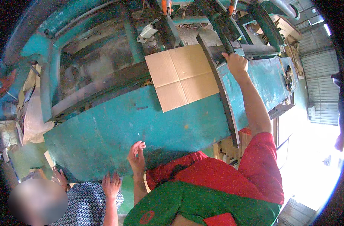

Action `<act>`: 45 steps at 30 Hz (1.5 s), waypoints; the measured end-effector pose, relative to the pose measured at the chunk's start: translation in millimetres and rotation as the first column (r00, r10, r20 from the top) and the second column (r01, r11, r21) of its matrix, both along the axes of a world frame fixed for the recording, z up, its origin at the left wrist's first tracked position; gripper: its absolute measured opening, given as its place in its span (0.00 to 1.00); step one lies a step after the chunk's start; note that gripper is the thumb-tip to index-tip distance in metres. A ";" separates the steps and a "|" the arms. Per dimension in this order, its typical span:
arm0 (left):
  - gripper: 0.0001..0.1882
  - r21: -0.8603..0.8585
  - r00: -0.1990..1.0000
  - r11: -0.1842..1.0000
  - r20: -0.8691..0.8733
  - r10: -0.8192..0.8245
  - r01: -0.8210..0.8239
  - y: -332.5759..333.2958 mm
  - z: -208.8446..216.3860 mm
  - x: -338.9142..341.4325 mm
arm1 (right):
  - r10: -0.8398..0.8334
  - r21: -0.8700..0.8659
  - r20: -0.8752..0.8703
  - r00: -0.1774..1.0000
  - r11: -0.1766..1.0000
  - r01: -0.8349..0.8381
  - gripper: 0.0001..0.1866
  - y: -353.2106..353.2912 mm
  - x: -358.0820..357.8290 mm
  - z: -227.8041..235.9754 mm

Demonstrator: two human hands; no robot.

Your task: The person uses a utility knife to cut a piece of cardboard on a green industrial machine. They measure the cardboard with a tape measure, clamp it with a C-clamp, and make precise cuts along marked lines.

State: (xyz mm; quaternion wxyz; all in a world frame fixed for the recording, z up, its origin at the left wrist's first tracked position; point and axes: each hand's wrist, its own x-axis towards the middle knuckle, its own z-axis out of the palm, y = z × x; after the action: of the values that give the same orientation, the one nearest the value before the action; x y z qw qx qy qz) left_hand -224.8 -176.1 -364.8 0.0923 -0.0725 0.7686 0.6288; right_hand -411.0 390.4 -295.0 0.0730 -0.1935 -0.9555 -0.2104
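Note:
A flat brown cardboard sheet (182,76) with fold creases lies on the worn teal machine table (142,124), its top end under the machine's frame. My right hand (235,63) reaches far forward and grips a dark metal bar (251,49) beside the long dark guide rail (221,90) at the cardboard's right edge. My left hand (137,155) hovers over the table's near edge, fingers apart and holding nothing. It is well short of the cardboard.
Another person sits at the lower left, both hands (111,184) resting at the table's near edge. Teal frame members (131,35) and dusty machine parts fill the back. Stacked cardboard (32,120) lies at the left. A bright doorway is at the right.

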 end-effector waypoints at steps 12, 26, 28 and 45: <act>0.11 0.188 1.000 0.982 0.006 -0.009 0.008 -38.1 -15.4 -77.5 | -0.406 -0.017 0.214 0.888 0.908 0.419 0.37 -42.6 -19.0 28.8; 0.10 0.211 0.962 0.947 0.185 0.203 -0.241 -93.6 -49.7 -129.0 | -0.784 -0.017 0.332 0.524 0.551 0.834 0.45 9.3 -51.1 12.8; 0.08 0.257 0.964 0.939 0.191 0.184 -0.230 -92.4 -46.7 -130.1 | -0.753 -0.132 0.319 0.575 0.566 0.814 0.46 8.2 -49.1 14.7; 0.09 0.149 0.998 0.987 0.020 0.060 -0.062 -30.0 41.6 -56.6 | -0.295 -0.822 0.160 0.942 0.489 0.293 0.32 -0.7 63.9 37.3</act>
State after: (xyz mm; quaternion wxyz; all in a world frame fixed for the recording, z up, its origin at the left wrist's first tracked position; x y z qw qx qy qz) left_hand -281.4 -206.1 -323.2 0.0840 -0.0935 0.7160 0.6867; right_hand -347.1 389.7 -257.7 -0.0636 -0.3648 -0.8915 0.2611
